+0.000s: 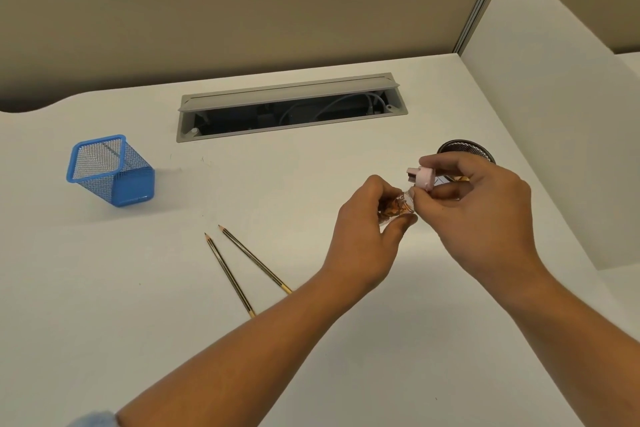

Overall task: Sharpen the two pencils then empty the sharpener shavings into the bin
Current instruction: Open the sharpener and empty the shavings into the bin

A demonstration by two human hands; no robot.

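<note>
Blue mesh holder (110,172) on off-white surface (104,305). Black mesh bin (465,150) with a dark rim. Pale pink sharpener cap (420,178); clear sharpener body (398,208) showing orange-brown shavings. Black-and-yellow striped pencils (254,258) with dark tips. Grey cable hatch (291,106). Beige partition wall (242,3). Light blue sleeve (91,419).

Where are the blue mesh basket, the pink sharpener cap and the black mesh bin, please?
blue mesh basket (114,180): head view, front mesh wall.
pink sharpener cap (423,177): head view, cap's side.
black mesh bin (465,148): head view, far rim above the right hand.
</note>
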